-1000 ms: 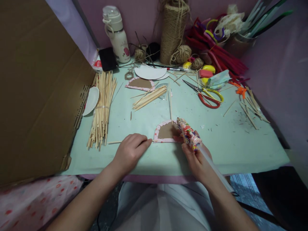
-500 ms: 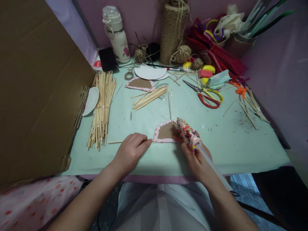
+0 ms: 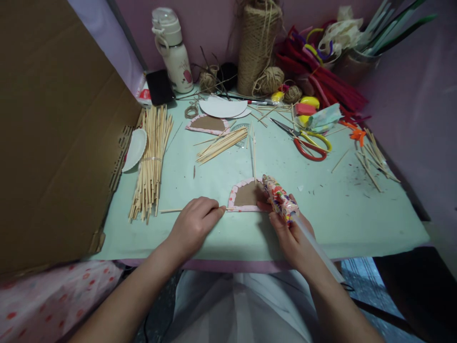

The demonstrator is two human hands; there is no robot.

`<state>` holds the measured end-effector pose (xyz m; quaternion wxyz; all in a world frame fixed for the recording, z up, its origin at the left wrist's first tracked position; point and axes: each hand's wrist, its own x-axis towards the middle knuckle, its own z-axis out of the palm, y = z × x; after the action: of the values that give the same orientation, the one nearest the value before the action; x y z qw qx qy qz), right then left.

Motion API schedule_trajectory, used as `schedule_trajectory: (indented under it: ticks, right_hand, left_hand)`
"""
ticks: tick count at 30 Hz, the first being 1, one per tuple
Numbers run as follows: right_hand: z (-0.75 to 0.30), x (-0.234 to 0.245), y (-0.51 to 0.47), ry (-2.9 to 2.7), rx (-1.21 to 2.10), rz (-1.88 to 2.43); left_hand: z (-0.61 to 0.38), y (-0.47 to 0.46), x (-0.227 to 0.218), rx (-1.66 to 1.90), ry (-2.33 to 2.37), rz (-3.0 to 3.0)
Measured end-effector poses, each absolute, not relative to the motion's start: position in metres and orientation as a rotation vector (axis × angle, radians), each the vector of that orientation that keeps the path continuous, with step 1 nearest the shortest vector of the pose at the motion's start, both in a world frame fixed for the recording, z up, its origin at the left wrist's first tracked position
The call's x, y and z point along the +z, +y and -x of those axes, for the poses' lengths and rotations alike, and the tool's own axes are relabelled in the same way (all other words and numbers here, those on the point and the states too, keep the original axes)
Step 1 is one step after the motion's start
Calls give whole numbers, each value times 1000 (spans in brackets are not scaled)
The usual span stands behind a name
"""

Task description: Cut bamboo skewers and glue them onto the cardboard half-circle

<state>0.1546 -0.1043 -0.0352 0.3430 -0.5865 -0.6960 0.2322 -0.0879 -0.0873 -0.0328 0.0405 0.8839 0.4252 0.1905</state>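
My left hand (image 3: pixel 195 223) is closed on a thin wooden stick (image 3: pixel 170 211), which lies level and has its right tip on the lower left corner of a cardboard half-circle (image 3: pixel 245 196). That piece is edged with pink-and-white spotted material. My right hand (image 3: pixel 291 233) grips a hot glue gun (image 3: pixel 280 199) wrapped in colourful floral covering, a long glue stick (image 3: pixel 317 248) jutting from its back end. The gun hides the right part of the half-circle, and some right-hand fingers are behind it. Another stick (image 3: pixel 254 159) stretches away from the half-circle's top edge.
A bundle of sticks (image 3: pixel 152 162) lies left beside a cardboard wall (image 3: pixel 53 119). Farther back are loose skewers (image 3: pixel 223 145), a second half-circle (image 3: pixel 208 125), scissors (image 3: pixel 310 145), a bottle (image 3: pixel 176 57) and a twine spool (image 3: pixel 257 52). Orange pieces (image 3: pixel 357 136) and short sticks lie right.
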Motion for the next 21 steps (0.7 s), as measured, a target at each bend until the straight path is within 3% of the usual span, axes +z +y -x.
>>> schedule_trajectory:
  ticks: [21]
  right_hand:
    - [-155,-36,-105,-1826,592,1542]
  left_hand:
    - [88,-87,-32,572,1299,-2700]
